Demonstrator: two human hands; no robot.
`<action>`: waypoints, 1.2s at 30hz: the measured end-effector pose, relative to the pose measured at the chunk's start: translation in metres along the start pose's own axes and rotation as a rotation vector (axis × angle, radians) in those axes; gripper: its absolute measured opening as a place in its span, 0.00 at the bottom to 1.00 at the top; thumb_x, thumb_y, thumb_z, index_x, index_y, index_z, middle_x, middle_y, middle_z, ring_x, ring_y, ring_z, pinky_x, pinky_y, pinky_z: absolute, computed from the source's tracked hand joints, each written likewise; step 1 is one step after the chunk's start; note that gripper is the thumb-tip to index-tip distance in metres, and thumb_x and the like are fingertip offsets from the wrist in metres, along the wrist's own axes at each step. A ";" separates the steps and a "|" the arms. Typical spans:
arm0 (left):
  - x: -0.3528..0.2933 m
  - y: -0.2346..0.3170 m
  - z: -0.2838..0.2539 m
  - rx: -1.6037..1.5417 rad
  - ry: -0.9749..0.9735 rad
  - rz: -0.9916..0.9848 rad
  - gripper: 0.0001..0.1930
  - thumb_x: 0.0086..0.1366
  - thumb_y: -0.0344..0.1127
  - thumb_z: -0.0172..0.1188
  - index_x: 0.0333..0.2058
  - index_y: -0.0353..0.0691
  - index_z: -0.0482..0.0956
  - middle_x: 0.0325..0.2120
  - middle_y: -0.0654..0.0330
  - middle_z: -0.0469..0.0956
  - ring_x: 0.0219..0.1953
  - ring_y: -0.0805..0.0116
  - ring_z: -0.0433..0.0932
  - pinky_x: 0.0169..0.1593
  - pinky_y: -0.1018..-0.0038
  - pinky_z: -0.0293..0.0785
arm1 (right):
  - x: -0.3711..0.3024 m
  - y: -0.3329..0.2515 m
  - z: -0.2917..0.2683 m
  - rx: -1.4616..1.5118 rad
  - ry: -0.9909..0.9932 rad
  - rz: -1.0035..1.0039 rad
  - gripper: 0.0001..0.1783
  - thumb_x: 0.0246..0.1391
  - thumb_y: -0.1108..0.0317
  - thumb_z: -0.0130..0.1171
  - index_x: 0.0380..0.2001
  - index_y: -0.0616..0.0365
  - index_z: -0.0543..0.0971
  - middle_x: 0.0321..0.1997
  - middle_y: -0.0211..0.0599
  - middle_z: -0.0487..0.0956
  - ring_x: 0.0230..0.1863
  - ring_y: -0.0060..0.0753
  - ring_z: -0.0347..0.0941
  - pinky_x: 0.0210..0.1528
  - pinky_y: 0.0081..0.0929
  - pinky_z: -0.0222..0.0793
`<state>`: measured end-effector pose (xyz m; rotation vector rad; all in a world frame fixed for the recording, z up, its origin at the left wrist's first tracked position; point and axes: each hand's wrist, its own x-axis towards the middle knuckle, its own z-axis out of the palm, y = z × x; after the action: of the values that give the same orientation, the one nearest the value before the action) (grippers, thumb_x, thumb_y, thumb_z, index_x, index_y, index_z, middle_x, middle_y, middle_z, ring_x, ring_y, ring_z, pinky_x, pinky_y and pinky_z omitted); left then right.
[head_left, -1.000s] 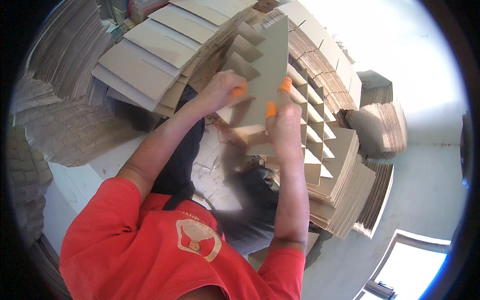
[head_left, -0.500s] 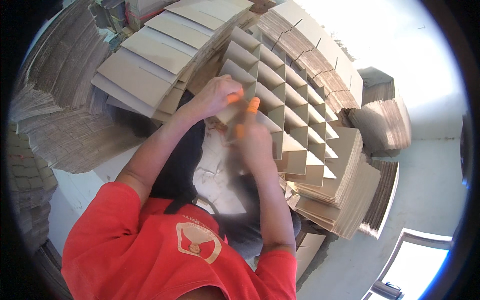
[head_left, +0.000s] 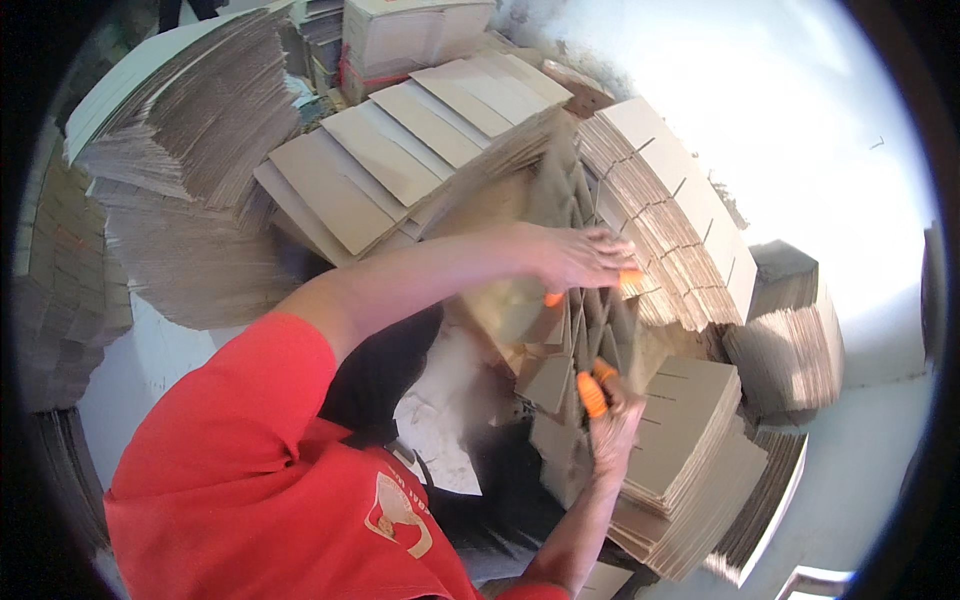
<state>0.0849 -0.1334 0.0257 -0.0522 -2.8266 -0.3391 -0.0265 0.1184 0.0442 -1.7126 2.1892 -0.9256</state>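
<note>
A cardboard divider grid (head_left: 600,332) stands partly folded together, its cells squeezed narrow and blurred by motion. My left hand (head_left: 580,258) reaches across its upper part, with the thumb on the near side and the fingers over the far side. Lower down, my right hand (head_left: 615,425) grips the grid's near end between thumb and fingers. Orange covers sit on some fingertips of both hands. A low cardboard surface (head_left: 500,205) lies beneath and to the left of the grid.
Fanned cardboard sheets (head_left: 390,140) lie at the upper left, beside tall stacks (head_left: 220,110). Slotted strips (head_left: 670,210) stand in a row at the right. Another slotted stack (head_left: 685,430) sits by my right hand. A tied carton bundle (head_left: 410,40) stands behind.
The grid was spread with open square cells and is now squeezed narrow. Both hands have moved right, the left across its top and the right down to its near end. The view has shifted.
</note>
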 end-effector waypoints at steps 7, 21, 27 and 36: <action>0.019 -0.043 0.058 -0.331 -0.179 0.048 0.20 0.57 0.29 0.60 0.49 0.39 0.71 0.58 0.53 0.69 0.66 0.52 0.60 0.72 0.56 0.47 | -0.015 -0.035 -0.001 -0.374 0.131 -0.228 0.25 0.48 0.69 0.70 0.50 0.67 0.78 0.42 0.45 0.82 0.42 0.44 0.78 0.42 0.34 0.75; 0.069 0.019 -0.259 0.812 0.529 -0.168 0.05 0.52 0.29 0.64 0.23 0.37 0.76 0.22 0.56 0.78 0.23 0.62 0.79 0.20 0.68 0.79 | -0.038 -0.020 -0.029 -0.225 0.586 -0.054 0.19 0.55 0.76 0.61 0.50 0.69 0.77 0.48 0.53 0.79 0.49 0.54 0.75 0.48 0.40 0.74; 0.038 -0.106 -0.172 1.005 0.140 -0.958 0.09 0.53 0.29 0.63 0.35 0.42 0.84 0.34 0.54 0.80 0.48 0.53 0.75 0.33 0.57 0.84 | -0.046 0.040 0.021 -0.312 0.295 0.075 0.15 0.50 0.78 0.62 0.43 0.68 0.81 0.41 0.53 0.82 0.39 0.51 0.80 0.46 0.39 0.76; -0.049 -0.160 -0.047 0.621 -0.214 -1.120 0.17 0.61 0.45 0.58 0.41 0.40 0.84 0.34 0.56 0.84 0.39 0.52 0.82 0.31 0.47 0.80 | -0.048 0.062 0.021 -0.446 0.291 0.084 0.17 0.54 0.69 0.61 0.47 0.60 0.78 0.36 0.48 0.80 0.38 0.52 0.76 0.39 0.44 0.74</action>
<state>0.1338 -0.3004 0.0187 1.6996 -2.7047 0.3712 -0.0503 0.1638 -0.0188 -1.7293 2.8093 -0.7438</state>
